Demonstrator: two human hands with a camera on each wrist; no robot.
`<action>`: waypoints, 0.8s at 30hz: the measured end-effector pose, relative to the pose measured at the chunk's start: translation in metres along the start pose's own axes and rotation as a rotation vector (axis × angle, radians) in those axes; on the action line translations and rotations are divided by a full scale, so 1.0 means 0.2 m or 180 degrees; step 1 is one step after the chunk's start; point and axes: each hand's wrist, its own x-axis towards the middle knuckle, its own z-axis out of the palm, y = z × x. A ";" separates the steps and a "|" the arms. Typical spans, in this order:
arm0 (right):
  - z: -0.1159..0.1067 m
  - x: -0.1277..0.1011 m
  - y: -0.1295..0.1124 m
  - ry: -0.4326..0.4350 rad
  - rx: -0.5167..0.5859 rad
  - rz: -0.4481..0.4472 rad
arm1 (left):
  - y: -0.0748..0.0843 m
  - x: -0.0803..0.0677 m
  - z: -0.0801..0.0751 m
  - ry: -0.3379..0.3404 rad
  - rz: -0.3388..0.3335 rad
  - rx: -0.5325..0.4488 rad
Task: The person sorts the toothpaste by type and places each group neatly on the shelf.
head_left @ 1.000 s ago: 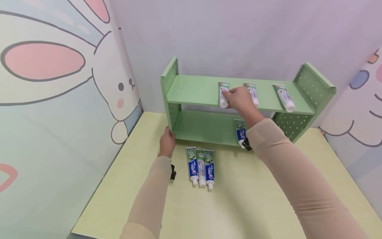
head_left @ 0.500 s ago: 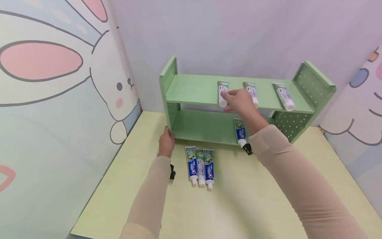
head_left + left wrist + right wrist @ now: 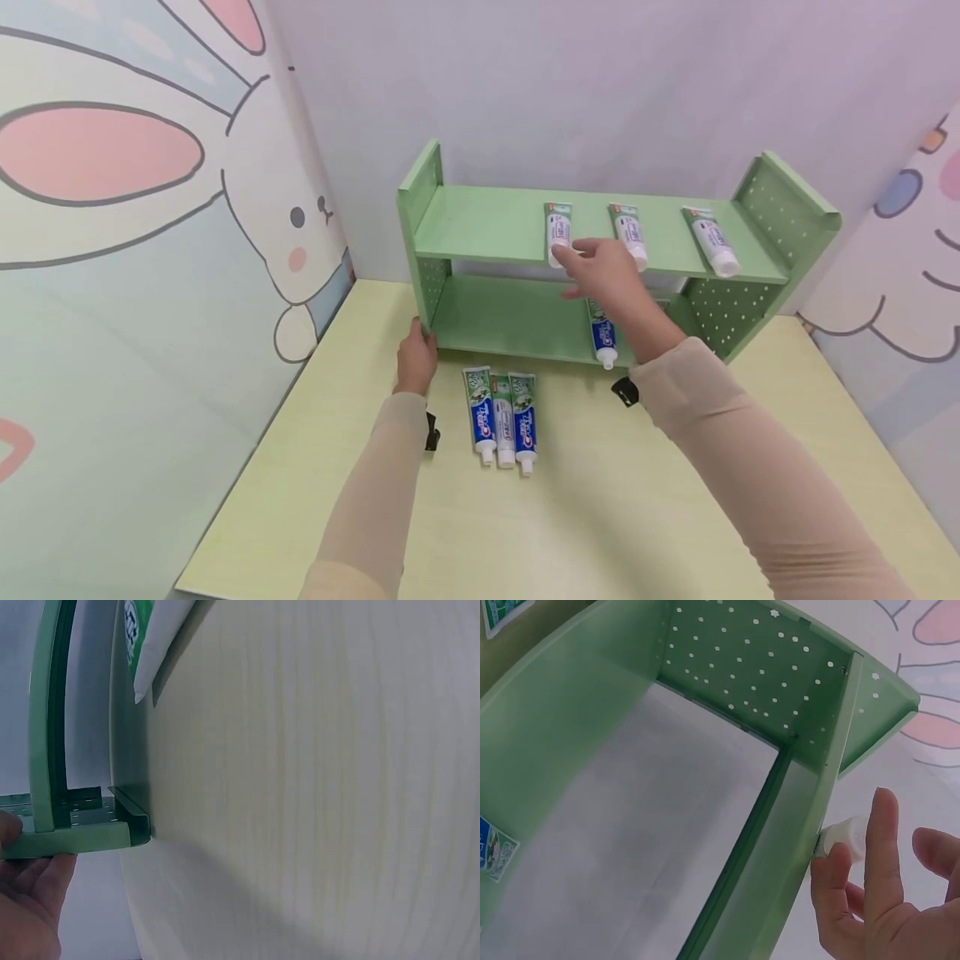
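A green two-tier shelf [image 3: 495, 225] stands on the pale yellow table [image 3: 600, 500]. Its top board carries three toothpaste tubes: left [image 3: 558, 232], middle [image 3: 628, 233] and right [image 3: 711, 242]. Another tube [image 3: 602, 335] lies on the lower board, partly behind my right wrist. Three more tubes [image 3: 503, 412] lie side by side on the table in front. My left hand [image 3: 417, 357] grips the shelf's lower left corner [image 3: 82, 836], thumb on one side and fingers [image 3: 34, 885] on the other. My right hand [image 3: 581, 267] hovers empty with straight fingers [image 3: 881, 847] just off the left tube's white cap [image 3: 844, 834].
A cartoon rabbit panel [image 3: 150, 250] walls the left side and a plain wall stands behind the shelf. Another cartoon panel [image 3: 900, 275] closes the right. The table's front edge runs near my left elbow.
My right hand let go of the left tube on the top board and drew back and down, fingers spread. The left hand stayed on the shelf corner.
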 end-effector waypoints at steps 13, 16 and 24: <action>0.03 -0.07 0.07 -0.0082 0.0200 -0.0017 | 0.00 0.01 -0.01 0.0043 0.0046 0.0039; 0.04 -0.09 0.09 -0.0101 0.0231 0.0010 | 0.00 0.01 -0.01 0.0047 0.0047 0.0050; 0.09 -0.15 0.15 -0.0133 0.0298 -0.0109 | -0.01 0.00 0.00 0.0051 0.0040 0.0065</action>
